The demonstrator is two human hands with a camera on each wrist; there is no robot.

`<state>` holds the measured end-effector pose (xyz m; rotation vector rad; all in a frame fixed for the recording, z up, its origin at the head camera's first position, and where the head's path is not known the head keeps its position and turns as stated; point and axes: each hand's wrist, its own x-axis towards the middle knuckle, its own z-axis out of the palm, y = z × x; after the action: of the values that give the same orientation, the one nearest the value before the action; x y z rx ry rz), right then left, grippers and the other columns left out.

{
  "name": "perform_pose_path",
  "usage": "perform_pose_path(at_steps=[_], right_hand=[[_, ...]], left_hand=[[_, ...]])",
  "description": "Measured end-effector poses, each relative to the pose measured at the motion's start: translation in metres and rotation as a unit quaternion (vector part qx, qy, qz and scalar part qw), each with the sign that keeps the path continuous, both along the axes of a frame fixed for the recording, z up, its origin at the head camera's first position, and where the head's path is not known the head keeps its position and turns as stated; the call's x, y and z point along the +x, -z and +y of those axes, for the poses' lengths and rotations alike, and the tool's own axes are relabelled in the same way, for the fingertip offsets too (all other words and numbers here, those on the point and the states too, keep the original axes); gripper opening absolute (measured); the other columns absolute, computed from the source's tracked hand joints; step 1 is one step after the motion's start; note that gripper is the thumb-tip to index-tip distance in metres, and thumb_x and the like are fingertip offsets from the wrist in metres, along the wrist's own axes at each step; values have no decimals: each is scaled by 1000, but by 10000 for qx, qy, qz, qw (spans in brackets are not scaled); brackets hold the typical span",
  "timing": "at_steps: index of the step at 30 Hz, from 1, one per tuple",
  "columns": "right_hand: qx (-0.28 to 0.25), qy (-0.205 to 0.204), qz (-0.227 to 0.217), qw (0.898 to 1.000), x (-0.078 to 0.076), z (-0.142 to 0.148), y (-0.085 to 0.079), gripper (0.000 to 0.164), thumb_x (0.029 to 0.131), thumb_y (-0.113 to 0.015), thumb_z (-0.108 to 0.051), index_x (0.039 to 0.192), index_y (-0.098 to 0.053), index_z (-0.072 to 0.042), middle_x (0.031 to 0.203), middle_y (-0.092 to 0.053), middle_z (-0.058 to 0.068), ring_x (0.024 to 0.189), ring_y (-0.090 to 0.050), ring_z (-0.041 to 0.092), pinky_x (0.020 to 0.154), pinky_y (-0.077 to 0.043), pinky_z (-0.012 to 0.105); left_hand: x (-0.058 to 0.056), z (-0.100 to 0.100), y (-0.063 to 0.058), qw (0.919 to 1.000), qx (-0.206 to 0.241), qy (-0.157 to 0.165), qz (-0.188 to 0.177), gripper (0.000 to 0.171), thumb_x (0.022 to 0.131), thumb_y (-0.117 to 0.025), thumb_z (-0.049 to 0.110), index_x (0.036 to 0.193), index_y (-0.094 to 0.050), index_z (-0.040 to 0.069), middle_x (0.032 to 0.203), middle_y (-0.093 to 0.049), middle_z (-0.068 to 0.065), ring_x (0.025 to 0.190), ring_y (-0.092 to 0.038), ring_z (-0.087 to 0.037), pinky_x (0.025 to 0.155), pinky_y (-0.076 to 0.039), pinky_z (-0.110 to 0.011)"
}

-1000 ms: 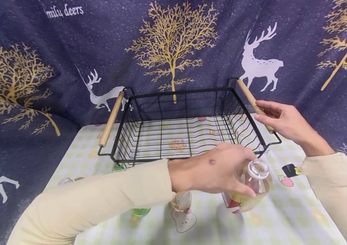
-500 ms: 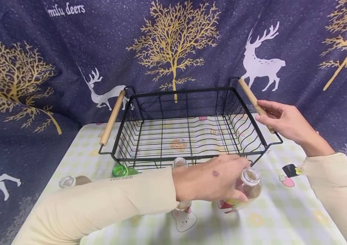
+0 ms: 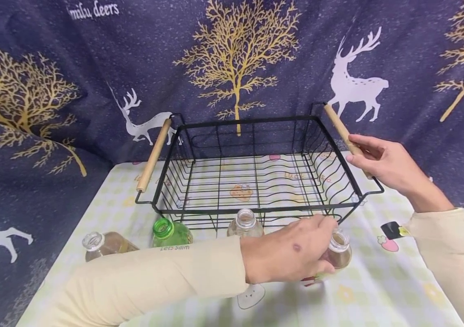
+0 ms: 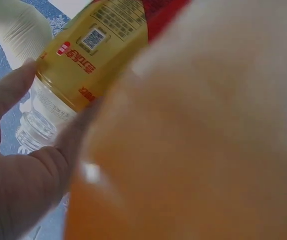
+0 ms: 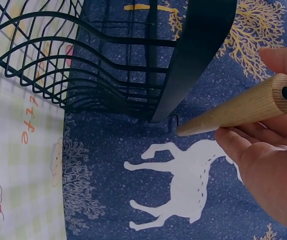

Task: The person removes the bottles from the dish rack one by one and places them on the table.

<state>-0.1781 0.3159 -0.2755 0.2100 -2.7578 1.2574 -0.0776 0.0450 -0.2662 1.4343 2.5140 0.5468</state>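
Observation:
My left hand (image 3: 293,250) grips a clear plastic bottle (image 3: 340,249) near its shoulder, at the front right of the black wire basket (image 3: 207,211). The bottle stands nearly upright, without a cap; its yellow and red label (image 4: 91,55) shows in the left wrist view. Thumb and fingers lie on either side of it there. At the basket's right side my right hand (image 3: 387,165) holds the wooden handle (image 5: 243,106) between thumb and fingers. Left of the held bottle stands another clear bottle (image 3: 246,223), partly hidden by my left forearm.
A green bottle (image 3: 170,232) and a brownish bottle (image 3: 107,244), both uncapped, stand at the front left, partly behind my sleeve. The basket's left wooden handle (image 3: 154,156) sticks out. Behind it hangs a dark blue cloth (image 3: 133,54). A blurred orange surface (image 4: 193,150) fills much of the left wrist view.
My left hand has shifted the bottle slightly left and back, bringing it more upright. My left forearm has lowered, uncovering more of the other bottles. The right hand stays on the handle.

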Motion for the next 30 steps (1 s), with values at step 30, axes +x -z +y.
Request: perform_pose_path(at_steps=[30], right_hand=[[38,101,139,9998,1,-1,5,58,99,-66,-27,150,-46,-7,132,-55,27,83,-53,-6,52,-47,21]], left_hand=[[-2,9,23,9964,-438,-715,150,38,98,-65,32,117,-45,6,97,-44,3,82,-45,-3,68,-41,-7]])
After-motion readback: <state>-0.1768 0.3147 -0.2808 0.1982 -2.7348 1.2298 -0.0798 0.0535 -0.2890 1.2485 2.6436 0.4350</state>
